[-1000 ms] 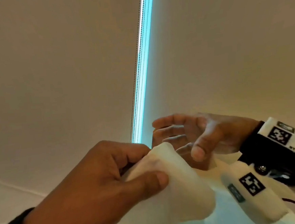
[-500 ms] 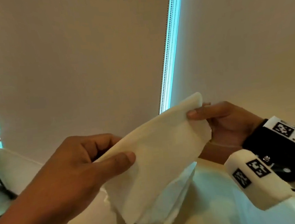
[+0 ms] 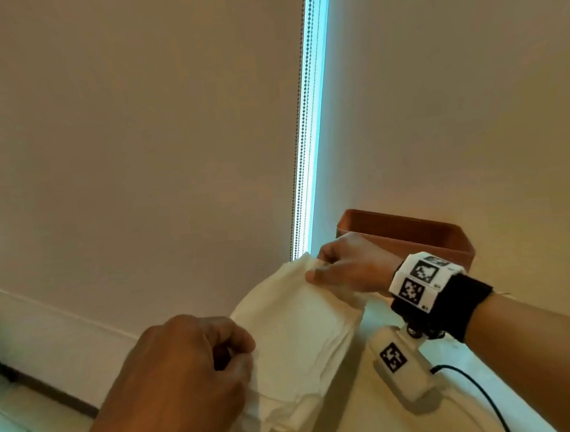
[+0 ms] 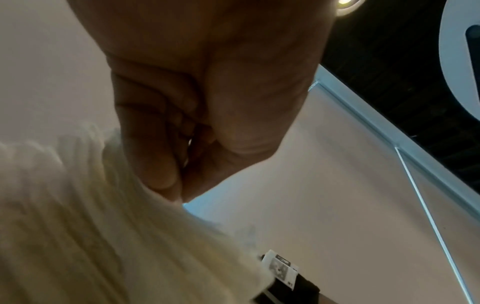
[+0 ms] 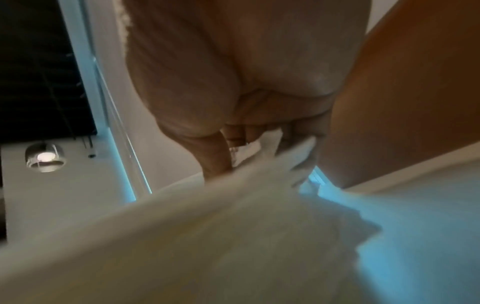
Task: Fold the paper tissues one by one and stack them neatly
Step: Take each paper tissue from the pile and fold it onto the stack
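The paper tissue (image 3: 295, 320) is being held in the air in front of the brown tray (image 3: 411, 236), spread between both hands and hanging toward the pale table (image 3: 378, 423) below it. The left hand (image 3: 184, 384) is pinching the tissue's near corner, on the side away from the tray, with the fingers curled tight and the thumb closing against them; the left wrist view confirms the closed pinch. The right hand (image 3: 349, 268) is pinching the far upper corner just in front of the tray's near wall, fingers curled around the edge. The step in hand appears to be opening the sheet flat before the fold. To do it well, both pinches should be kept at the very corners and light tension should be applied between them, since tissue this thin is likely to tear if jerked. The lower layers are hanging unevenly, so the free edges should be aligned before creasing. No finished stack can be made out beside the tray.
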Action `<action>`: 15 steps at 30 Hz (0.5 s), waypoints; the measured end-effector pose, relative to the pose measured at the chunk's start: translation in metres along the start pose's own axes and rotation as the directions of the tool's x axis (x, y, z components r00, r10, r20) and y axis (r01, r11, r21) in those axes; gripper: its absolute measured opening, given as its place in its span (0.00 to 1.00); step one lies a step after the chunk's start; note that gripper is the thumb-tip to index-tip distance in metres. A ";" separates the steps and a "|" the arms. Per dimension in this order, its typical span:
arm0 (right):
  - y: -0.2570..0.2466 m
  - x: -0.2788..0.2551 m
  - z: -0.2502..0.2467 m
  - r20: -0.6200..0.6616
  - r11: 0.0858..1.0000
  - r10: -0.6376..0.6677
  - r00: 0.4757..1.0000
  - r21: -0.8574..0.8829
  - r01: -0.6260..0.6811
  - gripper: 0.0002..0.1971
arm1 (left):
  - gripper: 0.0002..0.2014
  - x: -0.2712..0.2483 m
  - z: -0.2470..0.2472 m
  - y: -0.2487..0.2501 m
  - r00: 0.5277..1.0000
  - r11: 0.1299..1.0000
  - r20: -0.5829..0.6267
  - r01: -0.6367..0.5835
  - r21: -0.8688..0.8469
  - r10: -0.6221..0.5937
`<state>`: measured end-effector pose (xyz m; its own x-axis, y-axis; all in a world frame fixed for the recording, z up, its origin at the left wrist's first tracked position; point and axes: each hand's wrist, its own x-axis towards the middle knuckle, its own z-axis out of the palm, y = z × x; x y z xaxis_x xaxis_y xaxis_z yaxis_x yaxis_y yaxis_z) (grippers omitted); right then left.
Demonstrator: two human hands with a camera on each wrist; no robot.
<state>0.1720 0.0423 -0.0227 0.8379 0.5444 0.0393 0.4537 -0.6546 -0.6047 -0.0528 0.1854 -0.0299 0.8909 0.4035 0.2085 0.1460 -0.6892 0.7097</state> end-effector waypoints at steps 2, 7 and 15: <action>0.000 0.004 0.007 -0.006 0.994 -0.005 1.000 -0.110 0.004 0.10 | 0.08 0.003 0.002 -0.003 1.000 0.996 0.009 0.012 0.085 -0.013; 0.001 0.011 0.011 -0.010 0.957 0.027 1.000 -0.288 -0.029 0.17 | 0.05 0.008 0.005 -0.012 0.995 0.968 0.055 0.063 0.243 -0.079; 0.010 0.012 -0.009 -0.165 0.908 0.085 0.983 -0.393 -0.144 0.21 | 0.07 0.006 0.002 -0.007 1.000 0.898 -0.024 -0.004 0.440 0.016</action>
<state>0.1897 0.0372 -0.0212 0.9119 0.3930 0.1182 0.4103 -0.8791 -0.2426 -0.0472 0.1910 -0.0351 0.8827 0.4063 0.2361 0.3165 -0.8854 0.3404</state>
